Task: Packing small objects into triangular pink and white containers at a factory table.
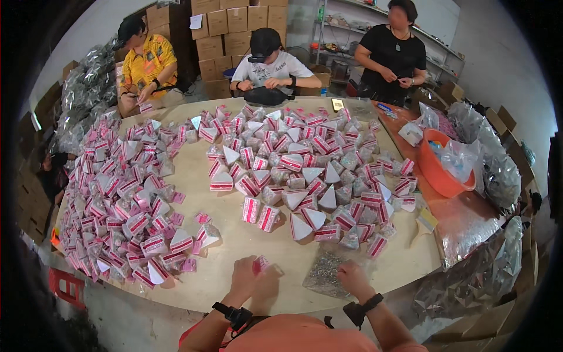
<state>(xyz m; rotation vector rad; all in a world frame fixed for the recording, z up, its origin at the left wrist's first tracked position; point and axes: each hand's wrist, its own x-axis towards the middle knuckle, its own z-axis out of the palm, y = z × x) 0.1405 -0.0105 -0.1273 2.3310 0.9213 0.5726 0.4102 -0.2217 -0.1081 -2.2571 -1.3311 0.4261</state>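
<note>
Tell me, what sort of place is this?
Probably a small packing workshop: the big table is heaped with pink-and-white wedge-shaped packages, cardboard boxes are stacked along the back, and bulging clear plastic bags stand at the side.

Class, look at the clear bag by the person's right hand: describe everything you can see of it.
The bag looks like thin, see-through plastic, filled with many small silvery-grey pieces, too fine to identify. It lies flat on the table, near the person's edge, slightly askew, and catches some light. The right hand is over its right side, apparently touching it. Whether its mouth is open or sealed cannot be told.
</note>
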